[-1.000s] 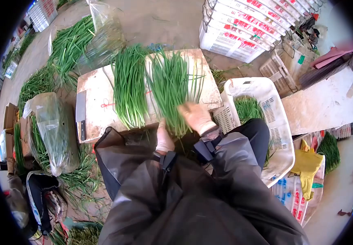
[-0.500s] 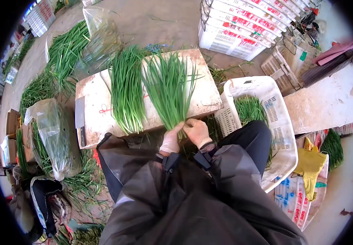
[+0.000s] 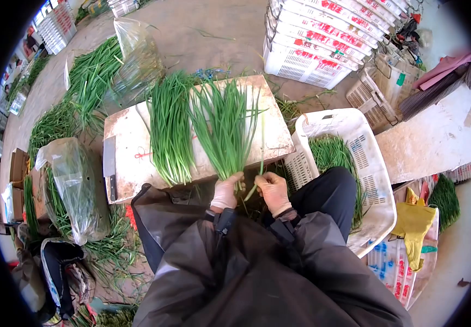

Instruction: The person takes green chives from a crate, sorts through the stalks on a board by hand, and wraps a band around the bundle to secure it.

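A fanned bunch of green chives [image 3: 223, 128] lies on a worn wooden board [image 3: 276, 128]. My gloved left hand [image 3: 227, 191] grips the bunch at its root end, at the board's near edge. Just to its right, my gloved right hand [image 3: 273, 189] pinches a single chive stalk [image 3: 257, 177] drawn out from the bunch. A second, tidier bunch of chives [image 3: 170, 125] rests on the board to the left. A cleaver [image 3: 109, 163] lies flat at the board's left edge.
A white plastic crate [image 3: 374, 163] holding chives stands right of my knee. Stacked white crates [image 3: 322, 38] stand at the back. Loose chives [image 3: 85, 73] and clear plastic bags [image 3: 74, 185] cover the floor at left. A yellow glove [image 3: 412, 223] lies at right.
My right hand came off the top of the bunch, met the left at the root end, then moved slightly right with one stalk. The bunch narrowed into a tighter fan.
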The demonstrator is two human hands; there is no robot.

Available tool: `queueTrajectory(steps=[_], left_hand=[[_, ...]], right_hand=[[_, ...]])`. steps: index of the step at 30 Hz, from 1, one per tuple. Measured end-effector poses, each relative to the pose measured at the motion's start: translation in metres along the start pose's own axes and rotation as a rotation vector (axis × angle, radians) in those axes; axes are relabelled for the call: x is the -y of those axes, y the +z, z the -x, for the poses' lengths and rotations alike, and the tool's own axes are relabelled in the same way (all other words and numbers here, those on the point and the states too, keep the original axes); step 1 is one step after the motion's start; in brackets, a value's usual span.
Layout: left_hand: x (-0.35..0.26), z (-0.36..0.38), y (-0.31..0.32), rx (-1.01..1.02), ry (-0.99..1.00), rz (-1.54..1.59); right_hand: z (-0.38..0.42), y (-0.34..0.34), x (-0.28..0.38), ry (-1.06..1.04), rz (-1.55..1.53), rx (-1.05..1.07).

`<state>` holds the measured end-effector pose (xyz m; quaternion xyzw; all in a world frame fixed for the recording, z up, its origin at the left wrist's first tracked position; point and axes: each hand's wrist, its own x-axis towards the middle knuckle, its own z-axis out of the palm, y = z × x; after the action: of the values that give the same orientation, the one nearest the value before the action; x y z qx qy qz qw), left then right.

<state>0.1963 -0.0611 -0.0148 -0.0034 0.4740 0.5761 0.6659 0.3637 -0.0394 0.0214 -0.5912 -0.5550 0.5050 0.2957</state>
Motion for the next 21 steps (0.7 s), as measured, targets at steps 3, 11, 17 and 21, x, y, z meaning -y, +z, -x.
queueTrajectory(steps=[3, 11, 17, 21], left_hand=[[-0.009, 0.013, 0.009, -0.063, 0.179, -0.195], [0.013, 0.002, -0.023, -0.165, 0.51, -0.722], [0.017, 0.017, -0.01, 0.014, 0.502, -0.885], [-0.01, 0.033, -0.005, 0.249, 0.05, -0.414]], right_hand=[[0.007, 0.002, -0.05, 0.006, 0.925, 0.442], [-0.017, 0.013, -0.001, 0.139, 0.079, 0.357], [-0.037, 0.043, 0.007, 0.109, -0.388, 0.285], [-0.043, 0.029, -0.005, 0.272, -0.639, 0.224]])
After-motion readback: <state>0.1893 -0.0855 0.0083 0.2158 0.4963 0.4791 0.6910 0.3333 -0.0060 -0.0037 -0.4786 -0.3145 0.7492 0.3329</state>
